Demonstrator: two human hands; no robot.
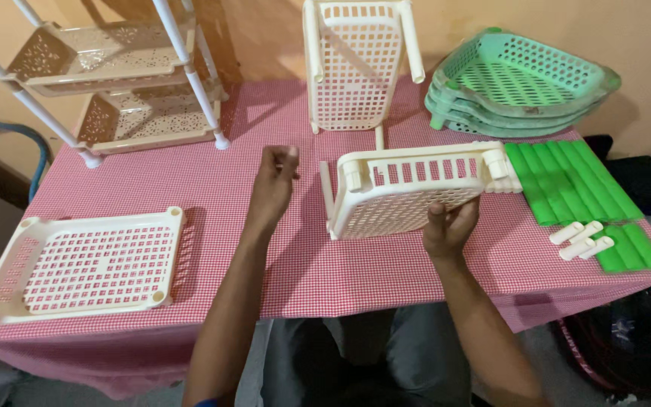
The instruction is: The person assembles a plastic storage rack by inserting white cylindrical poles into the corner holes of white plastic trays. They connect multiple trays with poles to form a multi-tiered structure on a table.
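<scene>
My right hand gripped the near edge of a cream tray, tilted up on the table, with tubes already in some corners. My left hand hovered just left of it, fingers loosely curled; I cannot tell if it pinched anything. I judged the work about half done: another tray lay flat and bare on the left, and three white tubes waited on the right, well apart from both hands.

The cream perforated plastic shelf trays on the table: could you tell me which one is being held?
The cream perforated plastic tray at the centre, tilted on edge in the right hand; the others lie untouched at front left and far centre.
</scene>
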